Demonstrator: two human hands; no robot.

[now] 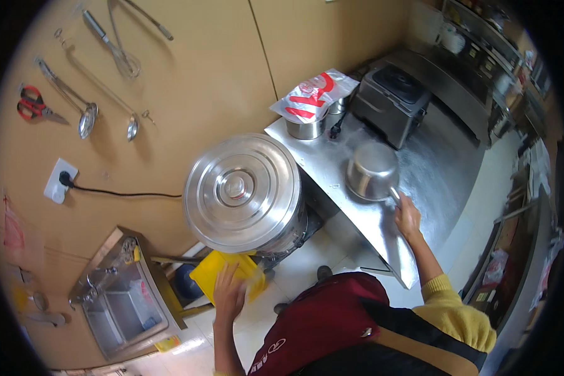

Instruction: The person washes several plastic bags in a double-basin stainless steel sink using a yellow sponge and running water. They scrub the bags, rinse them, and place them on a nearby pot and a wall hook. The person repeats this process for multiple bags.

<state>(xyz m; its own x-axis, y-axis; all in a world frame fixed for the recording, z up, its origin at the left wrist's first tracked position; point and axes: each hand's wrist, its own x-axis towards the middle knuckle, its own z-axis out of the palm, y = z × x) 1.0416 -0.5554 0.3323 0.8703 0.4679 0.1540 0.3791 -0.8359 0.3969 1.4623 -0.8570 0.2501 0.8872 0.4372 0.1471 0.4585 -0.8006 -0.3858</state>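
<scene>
My right hand (408, 217) grips the handle of a stainless steel saucepan (373, 171). The pan is upside down, its flat base facing up, at the stainless steel worktop (427, 188). Over a yellow bin (211, 270) at lower left is my left hand (229, 293). A pale, blurred, see-through patch shows beside its thumb; whether the fingers hold it is unclear. Between my hands, farther forward, stands a large round steel pot or barrel with a ridged lid (242, 192).
Behind the saucepan are a dark lidded appliance (390, 103) and a steel pot (306, 129) under a red-and-white plastic bag (315, 96). A black cord (127, 192) runs from a wall socket (61, 181). A steel sink (122, 310) is at left. Utensils (89, 120) hang on the wall.
</scene>
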